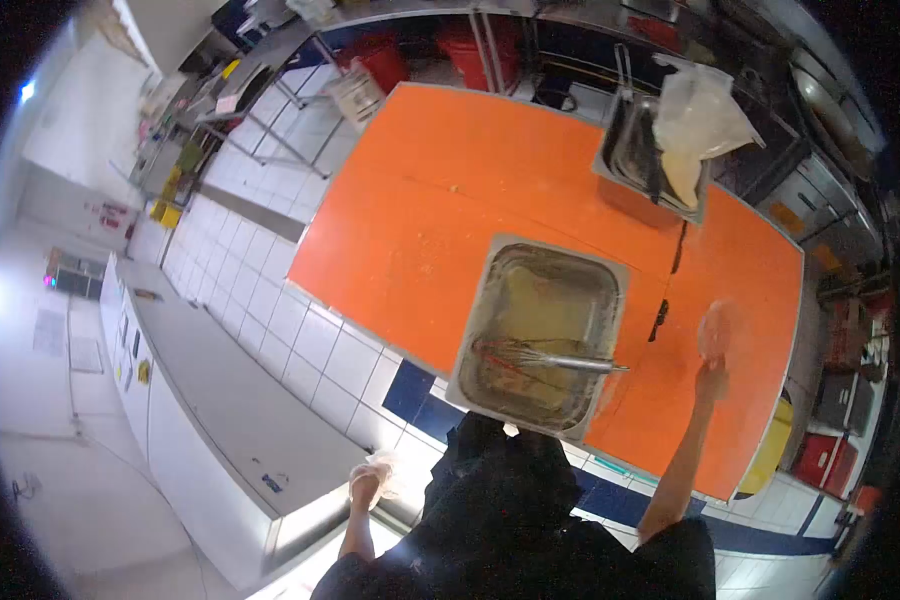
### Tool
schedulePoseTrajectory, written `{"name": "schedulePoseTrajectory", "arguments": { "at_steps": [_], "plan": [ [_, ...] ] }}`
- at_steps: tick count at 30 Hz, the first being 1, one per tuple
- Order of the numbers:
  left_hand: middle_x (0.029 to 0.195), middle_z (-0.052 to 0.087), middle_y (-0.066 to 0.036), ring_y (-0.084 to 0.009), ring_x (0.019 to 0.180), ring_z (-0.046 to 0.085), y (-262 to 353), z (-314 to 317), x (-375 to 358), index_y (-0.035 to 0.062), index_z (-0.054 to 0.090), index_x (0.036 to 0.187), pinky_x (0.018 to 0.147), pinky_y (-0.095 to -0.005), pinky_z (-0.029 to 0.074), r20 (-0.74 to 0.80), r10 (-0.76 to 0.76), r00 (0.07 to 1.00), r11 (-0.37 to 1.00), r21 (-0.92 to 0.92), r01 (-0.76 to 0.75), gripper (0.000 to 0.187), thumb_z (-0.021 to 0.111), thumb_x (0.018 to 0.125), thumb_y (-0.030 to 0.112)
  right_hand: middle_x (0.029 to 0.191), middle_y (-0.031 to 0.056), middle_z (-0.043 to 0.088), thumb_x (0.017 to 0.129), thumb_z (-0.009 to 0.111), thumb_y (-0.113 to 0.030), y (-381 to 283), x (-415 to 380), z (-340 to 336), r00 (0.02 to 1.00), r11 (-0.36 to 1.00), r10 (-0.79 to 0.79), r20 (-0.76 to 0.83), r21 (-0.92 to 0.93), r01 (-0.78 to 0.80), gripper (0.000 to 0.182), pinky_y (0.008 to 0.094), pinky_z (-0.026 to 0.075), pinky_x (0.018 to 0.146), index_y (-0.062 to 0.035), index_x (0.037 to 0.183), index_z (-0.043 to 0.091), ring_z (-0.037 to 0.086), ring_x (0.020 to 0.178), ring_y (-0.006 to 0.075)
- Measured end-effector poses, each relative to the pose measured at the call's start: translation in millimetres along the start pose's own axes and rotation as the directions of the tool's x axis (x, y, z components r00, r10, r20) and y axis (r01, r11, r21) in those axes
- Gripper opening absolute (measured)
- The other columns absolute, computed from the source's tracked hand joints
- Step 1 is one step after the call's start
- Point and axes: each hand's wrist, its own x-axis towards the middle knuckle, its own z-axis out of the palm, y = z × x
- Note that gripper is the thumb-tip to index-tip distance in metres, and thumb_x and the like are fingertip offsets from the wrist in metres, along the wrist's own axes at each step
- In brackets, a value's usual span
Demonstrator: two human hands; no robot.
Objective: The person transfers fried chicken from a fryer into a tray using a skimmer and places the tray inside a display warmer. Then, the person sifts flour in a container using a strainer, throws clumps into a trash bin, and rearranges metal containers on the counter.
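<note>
My right hand (712, 368), in what looks like a clear plastic glove, reaches over the right part of the orange tabletop (370, 230). Its fingers are smeared, so whether they hold anything cannot be made out. Low on the left, my left hand (368, 484) is beside the end of a long white cabinet, with crumpled clear plastic around it; its fingers are hidden. Between the hands, at the table's near edge, sits a rectangular metal pan (475, 345) with a yellowish layer inside. A whisk (560, 360) lies in it, its handle pointing right over the rim.
Toward the back right stands a second metal pan (610, 180), with a plastic bag (698, 120) of pale yellow stuff leaning in it. The long white cabinet (210, 370) runs along the left. Red bins (375, 62) and metal shelving are beyond the table.
</note>
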Motion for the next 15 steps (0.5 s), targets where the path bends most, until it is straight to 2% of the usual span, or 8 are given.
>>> {"name": "schedulePoseTrajectory", "arguments": {
  "at_steps": [5,6,7,8,10,11,13,15],
  "plan": [
    [0.080,0.066,-0.013,-0.0266,0.070,0.064,-29,85,-15,0.0078,0.065,0.084,0.059,-0.0397,0.049,0.002,-0.234,0.972,0.770,-0.611,0.186,0.024,0.048,0.088,0.024,0.089,0.0164,0.063,0.090,0.053,-0.023,18,-189,-5,0.974,0.981,-0.181,-0.137,-0.099,0.169,0.020,0.0440,0.048,0.073,-0.0044,0.094,0.058,0.061,0.087,0.0368],
    [0.079,0.067,-0.013,-0.0263,0.069,0.065,-37,102,-6,0.0081,0.066,0.080,0.059,-0.0395,0.049,-0.043,-0.208,0.977,0.776,-0.615,0.138,0.026,0.048,0.088,0.025,0.090,0.0166,0.063,0.088,0.055,-0.020,4,-231,-17,0.919,0.935,-0.350,-0.179,-0.120,0.333,0.019,0.0420,0.048,0.071,-0.0022,0.091,0.058,0.061,0.082,0.0369],
    [0.080,0.067,-0.014,-0.0290,0.074,0.065,-43,103,-4,0.0073,0.066,0.080,0.063,-0.0412,0.050,-0.167,0.021,0.986,0.985,-0.167,-0.050,0.025,0.049,0.088,0.024,0.083,0.0136,0.062,0.090,0.056,-0.022,0,-273,-20,0.937,0.954,-0.295,-0.185,-0.005,0.299,0.019,0.0386,0.049,0.064,-0.0032,0.090,0.058,0.063,0.076,0.0289],
    [0.079,0.066,-0.017,-0.0333,0.076,0.064,-44,94,5,0.0053,0.065,0.080,0.068,-0.0437,0.049,0.050,-0.227,0.973,0.811,-0.543,0.218,0.028,0.048,0.087,0.025,0.081,0.0106,0.061,0.090,0.057,-0.023,-4,-319,-26,0.978,0.959,-0.194,-0.073,0.196,0.205,0.019,0.0350,0.048,0.060,-0.0041,0.089,0.058,0.061,0.072,0.0234],
    [0.084,0.065,-0.018,-0.0343,0.082,0.061,-67,134,36,0.0044,0.065,0.079,0.075,-0.0421,0.048,-0.397,0.040,0.917,0.893,-0.397,-0.211,0.026,0.046,0.084,0.022,0.076,0.0050,0.058,0.090,0.059,-0.024,1,-398,-24,0.993,0.882,-0.075,0.092,0.471,0.023,0.020,0.0283,0.045,0.055,-0.0051,0.087,0.059,0.056,0.064,0.0142],
    [0.089,0.064,-0.018,-0.0334,0.087,0.060,-59,102,44,0.0063,0.066,0.080,0.078,-0.0414,0.048,0.011,-0.195,0.981,0.695,-0.704,0.146,0.024,0.047,0.083,0.020,0.074,0.0037,0.057,0.090,0.059,-0.024,-15,-428,-32,0.984,0.882,-0.037,0.176,0.468,-0.050,0.020,0.0266,0.043,0.054,-0.0047,0.087,0.058,0.054,0.062,0.0123],
    [0.090,0.065,-0.016,-0.0339,0.085,0.061,-80,132,63,0.0115,0.067,0.086,0.079,-0.0432,0.048,-0.359,0.024,0.933,0.849,-0.485,-0.209,0.022,0.048,0.084,0.022,0.070,0.0025,0.056,0.089,0.059,-0.023,-108,-467,-67,0.929,0.920,0.048,0.366,0.346,-0.184,0.020,0.0247,0.041,0.052,-0.0033,0.086,0.058,0.050,0.059,0.0106],
    [0.094,0.064,-0.016,-0.0346,0.086,0.061,-85,108,71,0.0075,0.067,0.087,0.080,-0.0423,0.048,-0.195,-0.103,0.975,0.878,-0.479,-0.003,0.025,0.054,0.083,0.029,0.069,0.0037,0.057,0.089,0.059,-0.019,-144,-478,-52,0.861,0.940,-0.205,0.466,0.340,0.040,0.017,0.0238,0.044,0.054,-0.0024,0.087,0.057,0.053,0.061,0.0099]
  ]
}}
